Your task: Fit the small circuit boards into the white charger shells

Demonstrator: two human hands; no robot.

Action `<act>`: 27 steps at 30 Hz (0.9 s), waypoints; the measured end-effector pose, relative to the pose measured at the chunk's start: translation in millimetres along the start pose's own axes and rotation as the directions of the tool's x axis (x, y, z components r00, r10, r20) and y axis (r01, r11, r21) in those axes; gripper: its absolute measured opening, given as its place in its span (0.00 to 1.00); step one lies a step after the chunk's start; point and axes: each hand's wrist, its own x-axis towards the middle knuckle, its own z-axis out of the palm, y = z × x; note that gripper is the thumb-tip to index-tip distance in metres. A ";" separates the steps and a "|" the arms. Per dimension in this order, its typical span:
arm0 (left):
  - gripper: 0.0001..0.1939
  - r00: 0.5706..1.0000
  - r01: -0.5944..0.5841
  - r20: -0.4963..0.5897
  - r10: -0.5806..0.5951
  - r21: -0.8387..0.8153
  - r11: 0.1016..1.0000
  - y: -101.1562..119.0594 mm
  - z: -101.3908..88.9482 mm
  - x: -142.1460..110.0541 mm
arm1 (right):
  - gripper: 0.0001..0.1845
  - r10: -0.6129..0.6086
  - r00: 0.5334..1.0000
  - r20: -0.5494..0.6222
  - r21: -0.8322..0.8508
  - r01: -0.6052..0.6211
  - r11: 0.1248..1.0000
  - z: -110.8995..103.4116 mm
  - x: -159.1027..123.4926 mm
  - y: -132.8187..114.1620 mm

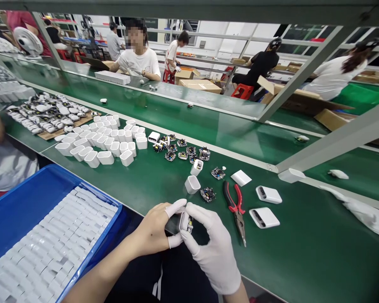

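Both my hands meet at the table's front edge around a small white plastic cap with a circuit board (185, 223) on it. My left hand (151, 231), with white cots on thumb and forefinger, pinches its left side. From the right, my right hand (216, 248), in a white glove, grips it between thumb and fingers. Just beyond lie a loose circuit board (207, 194) and an upright white housing (193, 185), open at the top. Red-and-black long-nose pliers (235, 202) rest to the right, jaws toward me. Two white cases (269, 194) with dark recesses lie beyond the pliers.
Several open white housings (105, 158) stand at left, beside a cluster of circuit boards (182, 155). A blue bin (53, 172) of white pieces is at front left. Across the green conveyor (164, 109) sits a co-worker (139, 61). A slanted metal post (328, 113) rises at right.
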 end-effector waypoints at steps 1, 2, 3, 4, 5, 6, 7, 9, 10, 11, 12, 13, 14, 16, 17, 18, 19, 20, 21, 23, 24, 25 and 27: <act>0.39 1.000 0.000 -0.005 0.000 0.005 1.000 -0.3 0.9 -0.6 | 0.27 0.029 1.000 0.001 0.019 -0.029 0.999 1.2 -1.1 -0.4; 0.39 1.000 -0.003 -0.013 0.003 0.010 1.000 -0.8 2.0 -1.2 | 0.26 0.062 0.998 0.006 0.042 -0.062 0.997 2.2 -2.0 -0.8; 0.39 1.000 -0.007 -0.023 0.007 0.013 1.000 -1.4 3.0 -1.7 | 0.25 0.092 0.996 0.014 0.066 -0.093 0.993 2.9 -2.6 -1.2; 0.39 0.999 -0.012 -0.033 0.012 0.017 1.000 -2.0 3.9 -2.3 | 0.25 0.115 0.993 0.024 0.087 -0.117 0.989 3.4 -2.9 -1.5; 0.39 0.999 -0.017 -0.040 0.017 0.018 1.000 -2.7 4.6 -2.9 | 0.25 0.129 0.991 0.031 0.102 -0.131 0.986 3.6 -2.9 -1.5; 0.39 0.999 -0.021 -0.044 0.022 0.018 1.000 -3.2 5.0 -3.3 | 0.26 0.136 0.990 0.033 0.111 -0.139 0.984 3.6 -2.7 -1.3; 0.39 0.999 -0.027 -0.047 0.028 0.017 0.999 -3.6 5.1 -3.8 | 0.26 0.135 0.990 0.032 0.114 -0.138 0.984 3.3 -2.4 -0.7; 0.39 0.998 -0.042 -0.048 0.043 0.013 0.999 -3.7 4.6 -4.3 | 0.27 0.117 0.993 0.029 0.119 -0.120 0.986 2.6 -1.4 1.1; 0.39 0.998 -0.049 -0.049 0.049 0.011 0.999 -3.4 4.2 -4.4 | 0.27 0.103 0.994 0.029 0.121 -0.106 0.987 2.1 -0.9 2.1; 0.39 0.997 -0.052 -0.051 0.053 0.010 0.999 -3.2 3.8 -4.5 | 0.26 0.092 0.995 0.030 0.125 -0.095 0.988 1.8 -0.6 2.9; 0.39 0.997 -0.051 -0.055 0.052 0.010 0.999 -2.9 3.6 -4.4 | 0.26 0.088 0.995 0.035 0.128 -0.092 0.987 1.7 -0.6 3.5; 0.39 0.997 -0.049 -0.061 0.049 0.009 0.999 -2.9 3.5 -4.4 | 0.26 0.092 0.995 0.041 0.134 -0.097 0.986 1.7 -0.8 3.8; 0.39 0.997 -0.048 -0.067 0.049 0.009 0.999 -3.0 3.7 -4.4 | 0.25 0.111 0.993 0.048 0.145 -0.117 0.982 1.9 -1.6 3.6; 0.40 0.994 -0.064 -0.086 0.064 0.007 0.998 -3.8 4.7 -4.8 | 0.23 0.190 0.979 0.074 0.201 -0.201 0.959 2.9 -4.6 2.5; 0.40 0.992 -0.079 -0.102 0.079 0.003 0.997 -4.2 5.3 -5.2 | 0.24 0.234 0.967 0.103 0.249 -0.253 0.935 3.5 -6.9 1.7; 0.41 0.988 -0.099 -0.120 0.098 -0.003 0.995 -4.4 6.0 -5.8 | 0.28 0.271 0.952 0.141 0.313 -0.302 0.900 4.2 -9.6 0.8; 0.41 0.982 -0.121 -0.145 0.118 -0.011 0.993 -4.2 6.7 -6.4 | 0.34 0.300 0.936 0.184 0.386 -0.349 0.854 4.9 -12.6 -0.1; 0.41 0.975 -0.145 -0.175 0.140 -0.020 0.989 -3.5 7.3 -7.1 | 0.41 0.318 0.921 0.225 0.462 -0.388 0.797 5.5 -15.6 -1.2; 0.41 0.964 -0.173 -0.210 0.164 -0.026 0.985 -2.1 7.8 -7.6 | 0.46 0.325 0.910 0.256 0.534 -0.414 0.738 6.1 -18.6 -2.3; 0.39 0.934 -0.234 -0.282 0.221 -0.015 0.972 2.3 8.3 -8.3 | 0.49 0.341 0.895 0.287 0.632 -0.445 0.635 6.9 -23.5 -5.3; 0.37 0.917 -0.265 -0.309 0.254 0.006 0.964 5.0 8.4 -8.4 | 0.47 0.358 0.885 0.298 0.645 -0.463 0.608 7.1 -25.3 -7.3; 0.35 0.901 -0.292 -0.326 0.288 0.036 0.956 7.7 8.4 -8.5 | 0.45 0.378 0.874 0.306 0.636 -0.483 0.601 7.2 -26.6 -9.4; 0.33 0.876 -0.336 -0.332 0.350 0.100 0.937 12.3 8.5 -8.7 | 0.41 0.422 0.853 0.308 0.594 -0.519 0.615 7.1 -27.7 -14.1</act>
